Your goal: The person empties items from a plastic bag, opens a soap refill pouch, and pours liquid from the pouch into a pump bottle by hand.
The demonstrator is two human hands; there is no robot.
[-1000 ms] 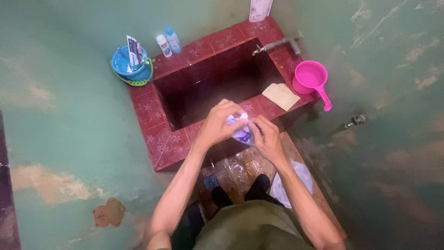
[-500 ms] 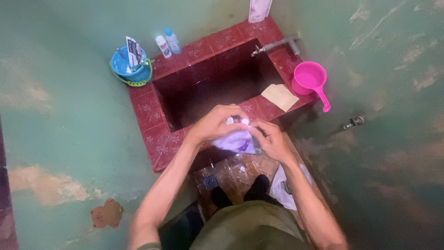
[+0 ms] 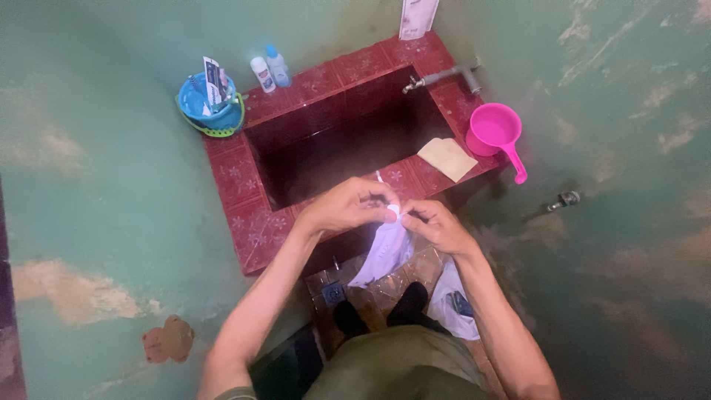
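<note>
White plastic bag point(image 3: 381, 252) hanging, pinched by left hand point(image 3: 348, 205), right hand point(image 3: 437, 224)

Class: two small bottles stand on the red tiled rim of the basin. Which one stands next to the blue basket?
The white bottle: it stands on the side of the blue basket, while the bottle with the blue cap stands on its far side, farther off.

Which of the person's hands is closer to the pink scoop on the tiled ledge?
The right hand. It is below and left of the pink scoop, apart from it. The left hand is farther left, across the white bag both hold.
</note>
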